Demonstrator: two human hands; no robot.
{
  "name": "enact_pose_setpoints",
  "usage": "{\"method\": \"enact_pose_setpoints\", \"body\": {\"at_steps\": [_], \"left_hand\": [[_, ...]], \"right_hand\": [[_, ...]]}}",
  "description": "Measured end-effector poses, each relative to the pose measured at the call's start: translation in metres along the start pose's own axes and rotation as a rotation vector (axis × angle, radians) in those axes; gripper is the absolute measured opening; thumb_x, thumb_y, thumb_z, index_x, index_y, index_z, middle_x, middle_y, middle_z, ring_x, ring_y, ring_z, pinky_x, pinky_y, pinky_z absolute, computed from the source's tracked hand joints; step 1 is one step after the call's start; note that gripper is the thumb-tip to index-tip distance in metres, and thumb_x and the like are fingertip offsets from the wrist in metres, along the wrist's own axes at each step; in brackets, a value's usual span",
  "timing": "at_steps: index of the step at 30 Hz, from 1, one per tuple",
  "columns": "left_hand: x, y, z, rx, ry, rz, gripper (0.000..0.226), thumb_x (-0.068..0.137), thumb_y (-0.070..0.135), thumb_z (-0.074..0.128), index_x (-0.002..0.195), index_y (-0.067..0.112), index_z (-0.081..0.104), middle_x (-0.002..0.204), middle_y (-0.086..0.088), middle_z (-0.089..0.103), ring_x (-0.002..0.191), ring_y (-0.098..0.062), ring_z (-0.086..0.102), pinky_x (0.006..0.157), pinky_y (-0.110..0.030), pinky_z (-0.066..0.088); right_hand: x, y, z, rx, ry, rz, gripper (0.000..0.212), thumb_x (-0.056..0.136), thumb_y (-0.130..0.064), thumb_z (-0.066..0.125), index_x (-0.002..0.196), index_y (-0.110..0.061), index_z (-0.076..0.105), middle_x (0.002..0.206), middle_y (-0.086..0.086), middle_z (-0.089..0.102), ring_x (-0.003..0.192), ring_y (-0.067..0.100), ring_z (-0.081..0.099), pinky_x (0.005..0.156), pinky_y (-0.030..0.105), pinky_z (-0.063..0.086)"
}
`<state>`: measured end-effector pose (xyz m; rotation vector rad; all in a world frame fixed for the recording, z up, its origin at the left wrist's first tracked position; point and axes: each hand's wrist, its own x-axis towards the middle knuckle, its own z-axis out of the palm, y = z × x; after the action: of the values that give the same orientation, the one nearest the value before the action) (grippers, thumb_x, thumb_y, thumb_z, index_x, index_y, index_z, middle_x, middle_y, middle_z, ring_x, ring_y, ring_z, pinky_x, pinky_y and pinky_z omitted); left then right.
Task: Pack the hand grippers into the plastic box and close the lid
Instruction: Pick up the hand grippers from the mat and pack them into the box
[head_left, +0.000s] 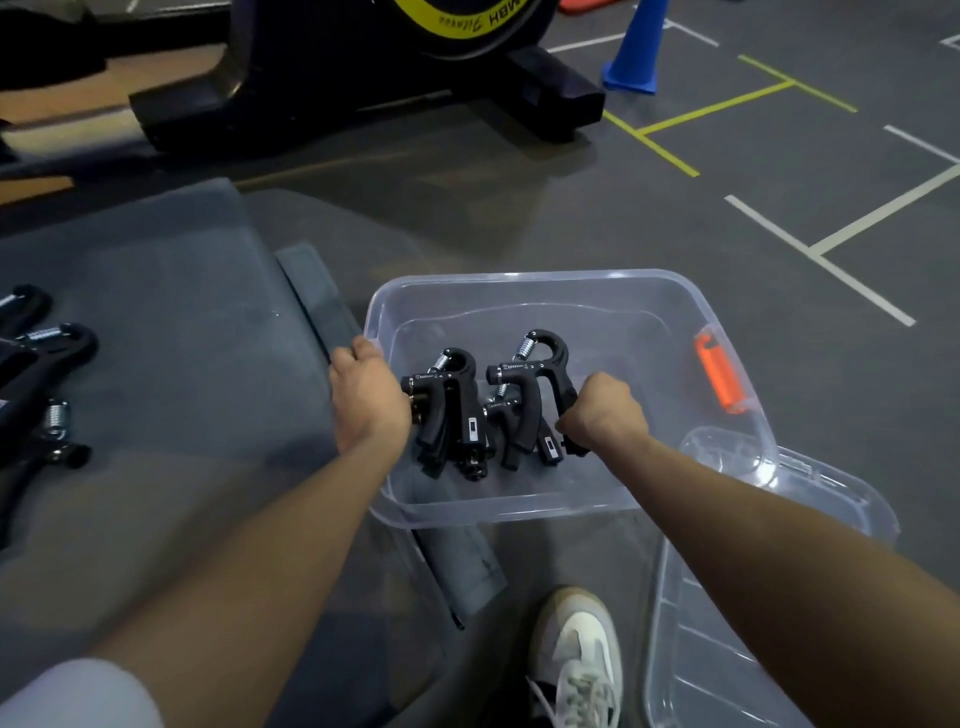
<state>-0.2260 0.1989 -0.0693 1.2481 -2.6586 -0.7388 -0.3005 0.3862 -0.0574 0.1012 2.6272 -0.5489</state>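
Observation:
A clear plastic box (540, 283) with an orange latch (719, 374) stands on the floor in the middle. Both my hands are over its inside. My left hand (366, 395) is closed on black hand grippers (449, 410) at the box's left wall. My right hand (605, 413) is closed on the handle of another black hand gripper (535, 384). A further gripper (501, 410) shows between them; whether it is held or lies in the box I cannot tell. The clear lid (737, 597) lies on the floor, right of the box.
More black hand grippers (41, 374) lie on a grey padded mat (171, 322) at the left. A black exercise machine (363, 78) stands behind. A blue cone (636, 49) is at the back right. My white shoe (576, 660) is below the box.

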Motion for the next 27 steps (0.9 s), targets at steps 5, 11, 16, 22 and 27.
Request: {"method": "enact_pose_setpoints", "body": {"at_steps": [5,11,16,22,27], "left_hand": [[-0.015,-0.008,-0.004,-0.075,0.044,0.046,0.055,0.08,-0.005,0.051,0.133,0.006,0.037,0.128,-0.017,0.039,0.115,-0.036,0.045,0.099,-0.041,0.039],[-0.031,-0.009,-0.007,-0.112,0.084,0.134,0.057,0.082,-0.006,0.045,0.137,0.006,0.035,0.129,-0.017,0.039,0.115,-0.033,0.043,0.095,-0.038,0.037],[-0.029,-0.01,-0.002,-0.118,0.124,0.183,0.041,0.091,0.0,0.039,0.131,0.006,0.041,0.124,-0.017,0.043,0.111,-0.033,0.046,0.092,-0.037,0.039],[-0.026,-0.011,0.0,-0.103,0.13,0.168,0.04,0.091,-0.001,0.04,0.13,0.006,0.042,0.121,-0.016,0.043,0.106,-0.034,0.05,0.086,-0.038,0.042],[-0.026,-0.011,0.0,-0.091,0.118,0.173,0.043,0.089,-0.004,0.042,0.131,0.005,0.042,0.12,-0.016,0.043,0.106,-0.033,0.05,0.086,-0.036,0.042]], "right_hand": [[0.005,0.01,0.011,-0.018,0.039,0.028,0.008,0.082,0.0,0.054,0.082,-0.008,0.054,0.103,0.013,0.069,0.098,0.032,0.068,0.08,0.033,0.053],[0.018,0.018,0.03,-0.057,0.053,0.062,0.026,0.083,0.003,0.05,0.105,-0.004,0.062,0.111,0.016,0.067,0.105,0.033,0.064,0.08,0.034,0.051],[0.034,0.019,0.048,-0.014,0.047,0.11,0.03,0.086,0.002,0.047,0.111,-0.003,0.062,0.117,0.017,0.065,0.11,0.034,0.062,0.086,0.037,0.051],[0.042,0.018,0.066,0.034,0.011,0.128,0.03,0.087,0.001,0.05,0.115,-0.001,0.06,0.122,0.018,0.062,0.117,0.036,0.057,0.092,0.04,0.049],[0.042,0.018,0.068,0.067,-0.036,0.069,0.027,0.088,0.001,0.048,0.113,0.003,0.059,0.121,0.022,0.06,0.115,0.038,0.057,0.09,0.041,0.05]]}}
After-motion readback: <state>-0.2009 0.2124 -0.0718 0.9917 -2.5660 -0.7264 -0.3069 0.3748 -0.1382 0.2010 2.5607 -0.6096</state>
